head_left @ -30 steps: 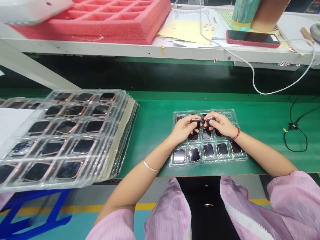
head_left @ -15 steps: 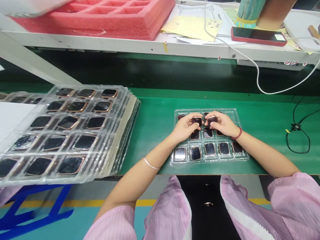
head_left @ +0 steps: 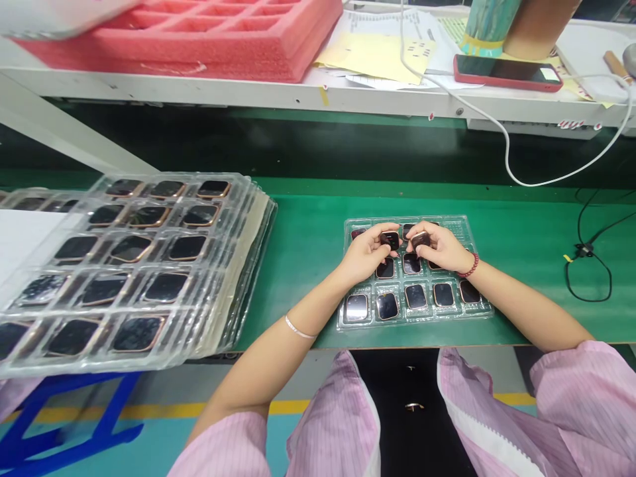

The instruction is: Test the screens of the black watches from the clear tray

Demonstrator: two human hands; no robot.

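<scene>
My left hand [head_left: 365, 254] is closed on a smartwatch body [head_left: 389, 240], a square dark-screened case with a gold rim, its thumb along the lower edge. A similar smartwatch body [head_left: 421, 240] is pinched in my right hand [head_left: 440, 245], its screen tilted. Both are held just above a clear plastic tray [head_left: 348, 319] on the green bench. Several more watch bodies lie in the tray's compartments, such as one at the front [head_left: 387, 305]. My hands hide part of the back and middle rows.
At the left stands a tall stack of clear trays [head_left: 218, 285] filled with watch bodies. A shelf above holds red foam [head_left: 223, 53], papers [head_left: 377, 50] and a red-cased phone [head_left: 507, 73]. A white cable [head_left: 507, 142] droops from it; a black cable [head_left: 591, 252] lies at right.
The watch body in my right hand has tilted, its screen catching light differently. My left hand stays almost still with its watch body. The whole view has shifted slightly.
</scene>
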